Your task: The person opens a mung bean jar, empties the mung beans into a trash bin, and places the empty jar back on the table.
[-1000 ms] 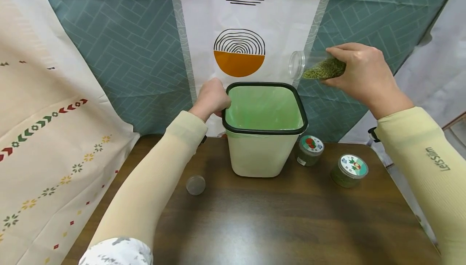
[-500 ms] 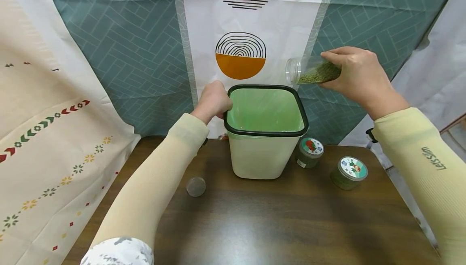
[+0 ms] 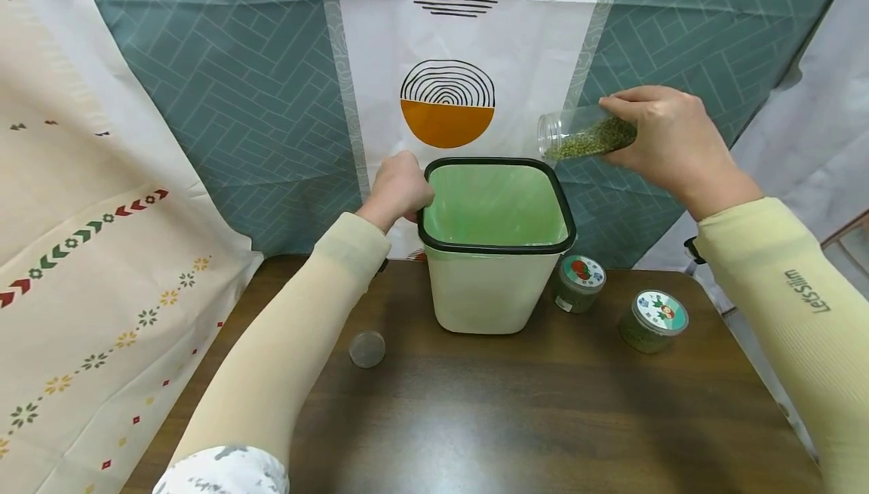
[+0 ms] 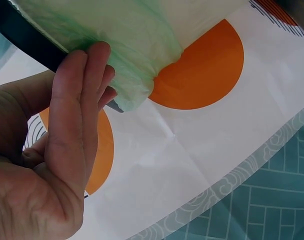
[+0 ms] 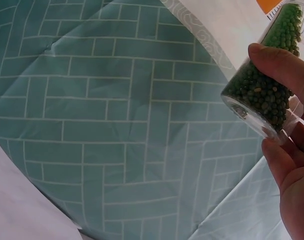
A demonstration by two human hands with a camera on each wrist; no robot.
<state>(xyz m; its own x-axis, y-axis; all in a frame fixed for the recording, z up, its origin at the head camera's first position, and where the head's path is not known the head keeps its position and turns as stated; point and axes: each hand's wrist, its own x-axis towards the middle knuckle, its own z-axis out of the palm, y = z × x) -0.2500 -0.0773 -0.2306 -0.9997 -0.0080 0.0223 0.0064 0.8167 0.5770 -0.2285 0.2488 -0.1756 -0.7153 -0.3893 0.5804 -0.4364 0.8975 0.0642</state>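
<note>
A pale trash bin with a black rim stands upright on the table, lined with a green plastic bag. My left hand grips the bin's left rim; in the left wrist view its fingers bend at the dark rim beside the bag's overhang. My right hand holds a clear, lidless jar of green mung beans on its side, mouth to the left. The mouth hangs close above the bin's back right corner. In the right wrist view, thumb and fingers pinch the jar near its base.
Two lidded jars with printed labels stand right of the bin: one jar close by it, another jar nearer the table's right edge. A round clear lid lies on the wooden table at left. A patterned curtain hangs behind.
The jar has come down closer to the bin's rim and tipped a little further, and the beans inside have slid toward its mouth. My left hand keeps its grip on the rim.
</note>
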